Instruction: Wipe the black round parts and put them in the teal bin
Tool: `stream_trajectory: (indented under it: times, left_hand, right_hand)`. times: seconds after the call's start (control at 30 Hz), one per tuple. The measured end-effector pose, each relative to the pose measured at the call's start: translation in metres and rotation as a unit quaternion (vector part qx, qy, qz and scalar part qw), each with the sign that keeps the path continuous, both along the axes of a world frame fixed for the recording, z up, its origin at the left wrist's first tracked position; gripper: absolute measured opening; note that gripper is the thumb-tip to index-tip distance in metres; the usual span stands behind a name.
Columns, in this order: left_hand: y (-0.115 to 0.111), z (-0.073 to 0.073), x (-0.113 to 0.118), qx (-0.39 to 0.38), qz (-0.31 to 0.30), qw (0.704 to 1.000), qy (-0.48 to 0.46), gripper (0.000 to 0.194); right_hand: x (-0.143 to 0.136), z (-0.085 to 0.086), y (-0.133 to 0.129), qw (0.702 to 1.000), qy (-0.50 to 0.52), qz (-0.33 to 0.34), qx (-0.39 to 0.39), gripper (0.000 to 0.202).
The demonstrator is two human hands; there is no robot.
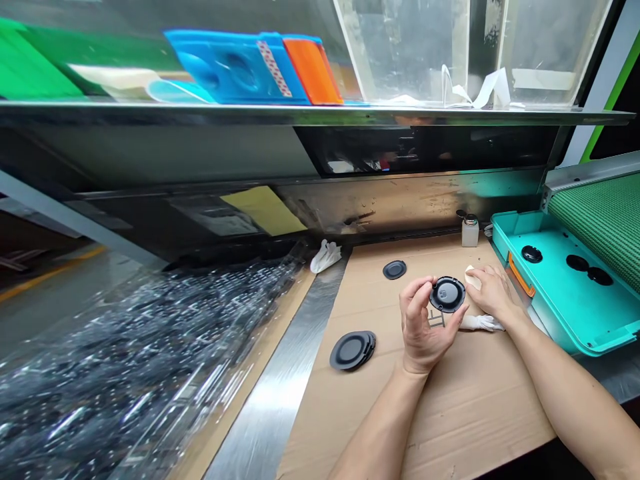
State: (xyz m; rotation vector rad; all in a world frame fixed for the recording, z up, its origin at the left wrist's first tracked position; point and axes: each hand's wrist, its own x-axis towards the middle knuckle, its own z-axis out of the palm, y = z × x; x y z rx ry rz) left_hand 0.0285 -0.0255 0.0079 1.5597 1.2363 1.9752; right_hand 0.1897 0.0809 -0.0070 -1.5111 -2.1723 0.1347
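My left hand point(425, 330) grips a round black disc part point(447, 295) by its rim, thumb and fingers on opposite edges, raised over the cardboard sheet point(380, 427). Just right of the disc, my right hand point(490, 290) pinches a small cream-white cloth or wipe point(473, 277). Beneath and behind that hand lies a white glove point(481, 323). To the left on the cardboard rests a short stack of similar black discs point(353, 351). A single black disc point(395, 269) lies farther back.
A teal bin point(565, 333) at the right holds several black discs, beside a green conveyor belt point(600, 213). A small white bottle point(470, 231) stands at the back. Plastic-wrapped trays point(125, 360) fill the left. A metal shelf edge point(320, 115) crosses above, carrying a blue-and-orange box point(250, 70).
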Motion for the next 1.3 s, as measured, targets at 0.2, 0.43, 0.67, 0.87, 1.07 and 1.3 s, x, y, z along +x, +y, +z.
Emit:
stream_trajectory:
  times: [0.2, 0.43, 0.67, 0.87, 1.07, 1.3]
  left_hand:
    - [0.002, -0.003, -0.001, 0.032, 0.010, 0.998, 0.047, 0.068]
    - [0.000, -0.004, -0.003, -0.004, -0.004, 1.000, 0.026, 0.060]
    - [0.025, -0.016, -0.022, -0.209, 0.007, 0.971, 0.117, 0.033]
    - [0.031, -0.018, -0.035, -0.237, 0.065, 0.965, 0.094, 0.034]
    - [0.005, 0.004, -0.038, -0.343, 0.068, 0.915, 0.201, 0.051]
    - [-0.021, 0.018, -0.020, -0.361, 0.032, 0.904, 0.226, 0.051]
  right_hand:
    - [0.000, 0.002, -0.001, 1.000, -0.003, 0.001, -0.002, 0.031]
    - [0.000, 0.002, -0.001, 1.000, 0.004, 0.006, 0.002, 0.030]
    - [0.001, -0.001, 0.000, 1.000, 0.001, 0.001, 0.017, 0.029]
    - [0.003, -0.004, 0.002, 1.000, 0.018, 0.006, 0.012, 0.030]
    - [0.003, -0.005, 0.004, 1.000, 0.027, 0.000, 0.014, 0.029]
    - [0.007, -0.010, 0.010, 0.999, 0.015, 0.011, 0.030, 0.031]
